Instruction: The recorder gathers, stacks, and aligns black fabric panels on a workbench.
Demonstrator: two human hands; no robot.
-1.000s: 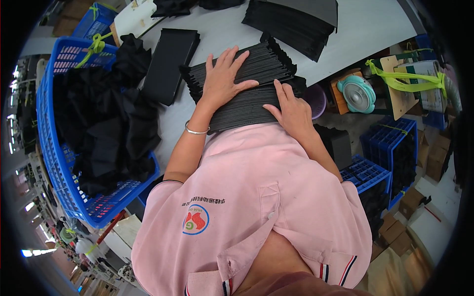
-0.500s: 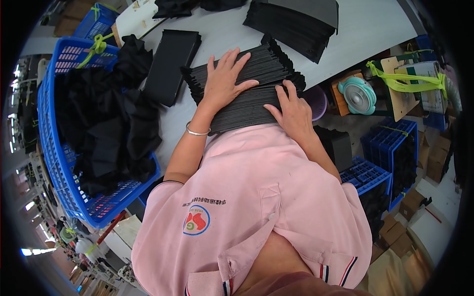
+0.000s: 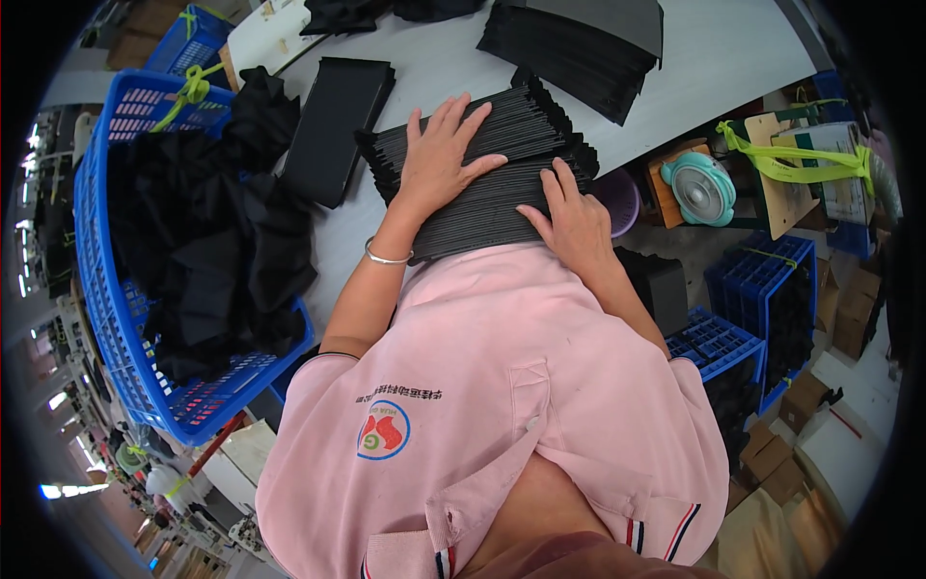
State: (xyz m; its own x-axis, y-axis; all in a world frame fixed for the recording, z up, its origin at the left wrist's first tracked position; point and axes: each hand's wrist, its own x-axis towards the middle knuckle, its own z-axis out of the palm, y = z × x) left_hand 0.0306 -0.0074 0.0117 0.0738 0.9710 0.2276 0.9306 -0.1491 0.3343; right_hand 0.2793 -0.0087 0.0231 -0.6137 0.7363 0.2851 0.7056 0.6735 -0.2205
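Here, looking down at a thick stack of black folded pieces (image 3: 473, 214) at the near edge of the pale table (image 3: 733, 68), close against the pink shirt (image 3: 492, 323). Matte and dark all over, packed tightly in two blocks, one just beyond the other, with thin edges facing up in fine, nearly parallel lines. Slightly skewed in the farther block, and ragged at the ends, with small frilled tips.

Has the left hand (image 3: 439, 166) palm down across the left part of the stack, fingers spread over the farther block, thumb stretched out to the right near the line between the blocks. Wears a silvery bangle (image 3: 388, 255) at that wrist. Has the right hand (image 3: 581, 224) at the right end, forefinger and middle finger bent onto the edge, thumb held well apart from both and touching the nearer block. Pinches nothing visibly with either hand. Cannot tell about the right hand's outer fingers, nor how firmly pressed.
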